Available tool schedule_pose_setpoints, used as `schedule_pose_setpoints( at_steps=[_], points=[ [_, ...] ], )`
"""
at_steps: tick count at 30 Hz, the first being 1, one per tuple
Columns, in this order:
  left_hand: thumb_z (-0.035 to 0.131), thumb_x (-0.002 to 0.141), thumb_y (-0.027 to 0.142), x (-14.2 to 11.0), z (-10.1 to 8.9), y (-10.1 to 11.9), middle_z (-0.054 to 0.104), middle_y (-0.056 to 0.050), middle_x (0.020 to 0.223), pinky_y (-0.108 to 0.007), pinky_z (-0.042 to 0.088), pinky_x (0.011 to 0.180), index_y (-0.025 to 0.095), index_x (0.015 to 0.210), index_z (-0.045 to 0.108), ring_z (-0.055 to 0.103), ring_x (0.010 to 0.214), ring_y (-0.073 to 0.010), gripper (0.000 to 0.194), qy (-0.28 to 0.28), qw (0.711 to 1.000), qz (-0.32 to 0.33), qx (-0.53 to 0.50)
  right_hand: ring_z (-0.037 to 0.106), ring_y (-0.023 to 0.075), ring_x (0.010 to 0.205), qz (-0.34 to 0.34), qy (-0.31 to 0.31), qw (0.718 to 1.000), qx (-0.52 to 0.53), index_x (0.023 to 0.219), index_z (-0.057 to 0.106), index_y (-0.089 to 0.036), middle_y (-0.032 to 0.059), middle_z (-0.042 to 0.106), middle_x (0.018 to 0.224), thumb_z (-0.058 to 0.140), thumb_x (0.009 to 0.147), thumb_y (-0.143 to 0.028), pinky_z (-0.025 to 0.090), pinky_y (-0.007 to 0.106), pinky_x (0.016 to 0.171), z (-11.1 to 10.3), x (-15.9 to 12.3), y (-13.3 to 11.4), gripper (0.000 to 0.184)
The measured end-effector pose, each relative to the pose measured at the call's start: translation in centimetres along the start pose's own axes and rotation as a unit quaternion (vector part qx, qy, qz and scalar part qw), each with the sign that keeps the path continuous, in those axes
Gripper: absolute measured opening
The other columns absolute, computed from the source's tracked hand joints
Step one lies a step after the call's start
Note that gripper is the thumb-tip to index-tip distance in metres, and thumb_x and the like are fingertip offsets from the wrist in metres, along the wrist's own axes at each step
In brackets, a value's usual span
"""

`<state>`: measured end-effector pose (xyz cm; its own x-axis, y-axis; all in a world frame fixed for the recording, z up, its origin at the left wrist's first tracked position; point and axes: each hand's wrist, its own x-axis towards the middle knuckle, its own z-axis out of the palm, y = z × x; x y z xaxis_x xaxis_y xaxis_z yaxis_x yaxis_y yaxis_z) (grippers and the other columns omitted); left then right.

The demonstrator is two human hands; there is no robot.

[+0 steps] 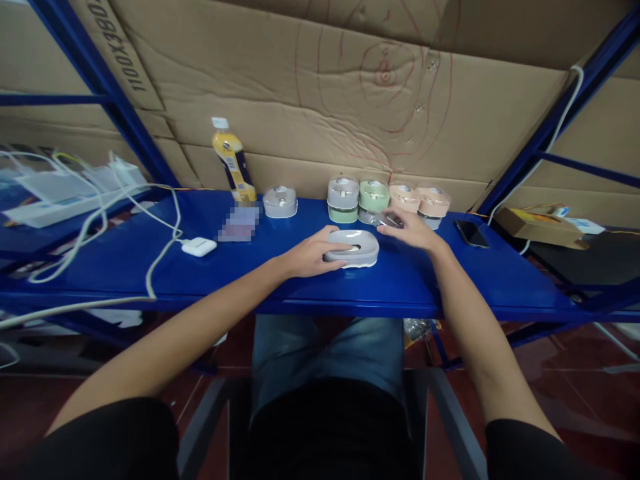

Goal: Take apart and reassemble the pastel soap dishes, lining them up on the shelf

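Observation:
A grey oval box (369, 252) with a white lower rim sits near the front of the blue table. My left hand (311, 256) grips its left end, fingers over the top and thumb along the near side. To the right and slightly farther back, my right hand (415, 231) is closed on a clear plastic lid-like piece (391, 219), blurred and partly covered by the fingers. Behind it stand stacked oval boxes with clear tops: a grey one (343, 191) on a green one, a green one (374, 194), and two pink ones (434, 198).
A single grey oval box (281, 202) and a yellow drink bottle (232, 163) stand farther left. A white earphone case (199, 247) and white cables (153, 263) lie on the left side. At the right are a phone (471, 234) and a cardboard box (540, 228).

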<state>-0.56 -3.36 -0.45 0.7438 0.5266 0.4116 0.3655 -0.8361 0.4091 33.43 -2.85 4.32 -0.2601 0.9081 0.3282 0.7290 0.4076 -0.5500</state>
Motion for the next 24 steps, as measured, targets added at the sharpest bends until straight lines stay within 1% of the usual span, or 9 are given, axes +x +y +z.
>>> schedule_pose_setpoints(
  at_steps=[4,8,11,13,15,17,20,22,24],
  points=[
    [0.07,0.102,0.059,0.1,-0.7,0.0,0.059,-0.015,0.156,-0.062,0.044,0.134,0.028,0.139,0.084,0.055,0.152,-0.0403,0.051,0.027,0.999,-0.026,-0.004,0.077,0.0382,0.121,0.022,-0.029,0.999,-0.005,0.13,0.078,-0.027,0.0125,0.082,0.136,0.083,0.087,-0.075,0.061,0.06,0.111,-0.3,0.2,0.7,0.065],
    [0.066,0.102,0.061,-0.1,-2.3,-1.4,0.061,-0.016,0.153,-0.062,0.045,0.133,0.023,0.135,0.084,0.06,0.147,-0.0406,0.053,0.077,0.993,-0.091,0.011,0.079,0.0373,0.115,0.029,-0.038,0.999,-0.016,0.131,0.078,-0.025,0.0122,0.083,0.13,0.083,0.087,-0.073,0.063,0.06,0.108,-0.7,0.3,1.2,0.065],
    [0.065,0.101,0.061,-0.4,-3.3,-2.9,0.062,-0.016,0.15,-0.062,0.044,0.133,0.023,0.134,0.083,0.06,0.147,-0.0404,0.054,0.103,0.981,-0.162,0.035,0.079,0.0381,0.115,0.028,-0.042,0.998,-0.023,0.133,0.078,-0.026,0.0119,0.083,0.129,0.092,0.077,-0.066,0.064,0.062,0.109,-0.9,0.4,1.8,0.071],
    [0.065,0.099,0.063,-0.5,-3.7,-3.8,0.063,-0.017,0.147,-0.062,0.043,0.133,0.022,0.133,0.083,0.059,0.147,-0.0408,0.056,0.104,0.974,-0.196,0.051,0.079,0.0387,0.117,0.019,-0.053,0.998,-0.024,0.132,0.079,-0.027,0.0116,0.083,0.13,0.097,0.07,-0.062,0.064,0.062,0.109,-0.9,0.4,2.2,0.073],
    [0.064,0.098,0.066,-0.6,-3.7,-4.4,0.065,-0.017,0.141,-0.062,0.044,0.131,0.022,0.132,0.083,0.059,0.146,-0.0417,0.059,0.094,0.969,-0.22,0.065,0.08,0.0387,0.118,0.013,-0.07,0.997,-0.025,0.13,0.08,-0.027,0.0114,0.083,0.128,0.099,0.067,-0.058,0.064,0.063,0.109,-0.8,0.5,2.5,0.073],
    [0.064,0.097,0.066,-0.7,-3.6,-4.7,0.066,-0.017,0.137,-0.062,0.045,0.13,0.022,0.13,0.084,0.06,0.145,-0.0422,0.058,0.077,0.966,-0.236,0.076,0.08,0.0386,0.118,0.013,-0.085,0.996,-0.028,0.129,0.08,-0.026,0.0114,0.083,0.127,0.1,0.065,-0.056,0.065,0.062,0.109,-0.7,0.5,2.7,0.074],
    [0.066,0.096,0.062,-0.7,-3.4,-4.8,0.063,-0.017,0.137,-0.059,0.044,0.131,0.021,0.128,0.084,0.059,0.147,-0.0417,0.055,0.059,0.965,-0.241,0.081,0.08,0.0382,0.116,0.015,-0.096,0.995,-0.032,0.127,0.08,-0.027,0.011,0.084,0.125,0.102,0.062,-0.055,0.065,0.06,0.108,-0.5,0.6,2.8,0.074],
    [0.067,0.096,0.06,-0.7,-3.5,-4.5,0.062,-0.018,0.139,-0.057,0.046,0.129,0.019,0.128,0.084,0.059,0.147,-0.0419,0.055,0.064,0.966,-0.239,0.075,0.08,0.0373,0.114,0.012,-0.096,0.995,-0.031,0.126,0.08,-0.029,0.0095,0.084,0.123,0.102,0.064,-0.057,0.066,0.06,0.106,-0.5,0.6,2.7,0.071],
    [0.068,0.097,0.058,-0.7,-3.5,-4.1,0.06,-0.018,0.142,-0.057,0.047,0.129,0.019,0.13,0.083,0.06,0.145,-0.0417,0.053,0.081,0.968,-0.225,0.068,0.08,0.037,0.113,0.021,-0.087,0.996,-0.027,0.126,0.08,-0.029,0.0096,0.084,0.122,0.1,0.067,-0.06,0.065,0.06,0.105,-0.5,0.6,2.6,0.07]
  ],
)
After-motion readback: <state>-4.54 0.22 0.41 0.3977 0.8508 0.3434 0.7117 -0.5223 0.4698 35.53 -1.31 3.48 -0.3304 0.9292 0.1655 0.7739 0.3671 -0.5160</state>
